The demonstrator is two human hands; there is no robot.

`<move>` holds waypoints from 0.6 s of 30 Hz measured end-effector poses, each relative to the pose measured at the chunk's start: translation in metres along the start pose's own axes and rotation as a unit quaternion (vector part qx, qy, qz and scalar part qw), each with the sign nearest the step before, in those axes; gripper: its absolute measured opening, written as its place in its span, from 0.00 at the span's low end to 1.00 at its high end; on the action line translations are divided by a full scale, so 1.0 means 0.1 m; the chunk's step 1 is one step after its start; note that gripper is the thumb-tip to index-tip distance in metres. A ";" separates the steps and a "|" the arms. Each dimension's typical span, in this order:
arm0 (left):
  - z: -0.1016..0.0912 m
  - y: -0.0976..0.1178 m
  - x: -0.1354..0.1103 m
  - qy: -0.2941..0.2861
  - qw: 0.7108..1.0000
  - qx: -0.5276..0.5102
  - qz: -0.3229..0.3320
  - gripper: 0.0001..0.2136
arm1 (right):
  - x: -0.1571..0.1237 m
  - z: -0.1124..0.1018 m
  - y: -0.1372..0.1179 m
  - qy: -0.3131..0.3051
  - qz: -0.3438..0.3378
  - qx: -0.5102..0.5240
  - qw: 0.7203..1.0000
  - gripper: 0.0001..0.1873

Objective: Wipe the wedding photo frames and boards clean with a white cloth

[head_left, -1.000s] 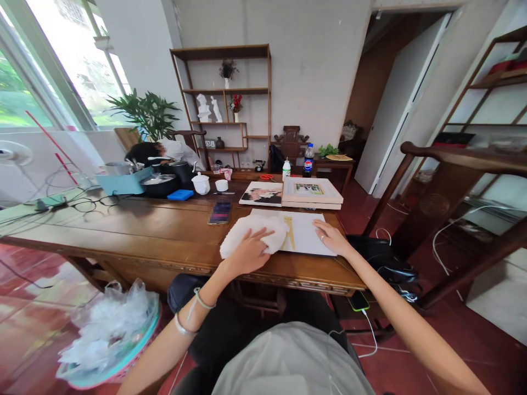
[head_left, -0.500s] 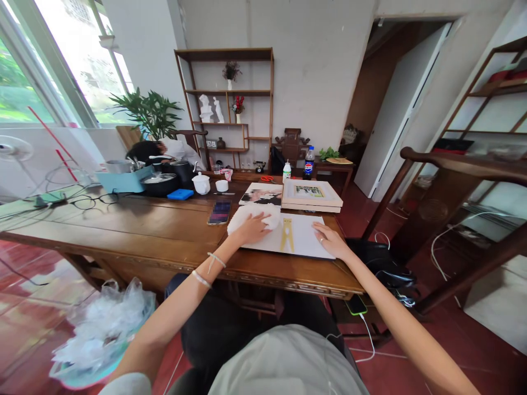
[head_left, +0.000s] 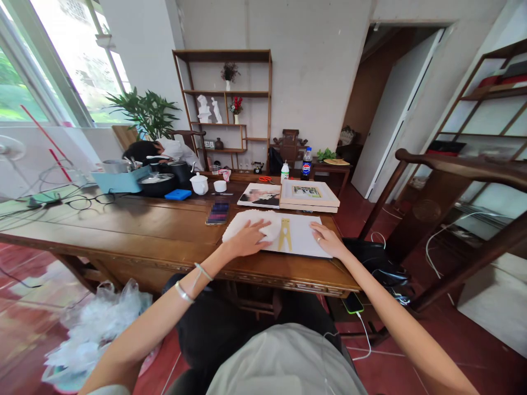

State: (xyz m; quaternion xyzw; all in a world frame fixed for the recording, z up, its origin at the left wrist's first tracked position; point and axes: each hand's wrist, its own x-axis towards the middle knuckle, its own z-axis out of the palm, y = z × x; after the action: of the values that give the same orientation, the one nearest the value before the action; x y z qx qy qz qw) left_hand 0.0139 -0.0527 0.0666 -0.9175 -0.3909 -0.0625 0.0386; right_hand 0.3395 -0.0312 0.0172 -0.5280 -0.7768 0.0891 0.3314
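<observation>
White fluffy cloth (head_left: pixel 237 224) lies, in our head view, over the left part of the white board (head_left: pixel 303 236), its long axis seeming to run left to right. Our left hand (head_left: pixel 250 238), the nearer, rests palm-down on it, fingers spread, unclenched; our right hand (head_left: pixel 328 240), loosely flat, touches the board's right side, past the yellow shape (head_left: pixel 285 233).

A white teapot (head_left: pixel 200 185) stands beside a white cup (head_left: pixel 220 187), left of a cola bottle (head_left: pixel 306 165)
</observation>
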 end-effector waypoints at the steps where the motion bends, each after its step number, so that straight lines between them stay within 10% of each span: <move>1: 0.03 -0.07 0.11 0.002 1.000 0.001 -0.013 0.21 | 0.00 0.00 0.00 -0.001 0.000 -0.002 1.000 0.20; 9: 0.09 -0.27 0.56 -0.002 0.999 0.010 -0.053 0.19 | 0.00 0.00 0.01 -0.004 -0.001 -0.011 1.000 0.20; 18: -0.08 0.40 -0.40 0.016 0.999 0.015 0.027 0.15 | 0.00 -0.01 -0.01 -0.003 0.003 0.010 1.000 0.19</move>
State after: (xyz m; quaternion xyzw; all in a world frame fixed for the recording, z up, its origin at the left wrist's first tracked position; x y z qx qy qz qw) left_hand 0.0145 -0.1097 0.0678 -0.9261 -0.3659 -0.0701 0.0601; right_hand 0.3393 -0.0319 0.0185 -0.5264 -0.7756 0.0995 0.3338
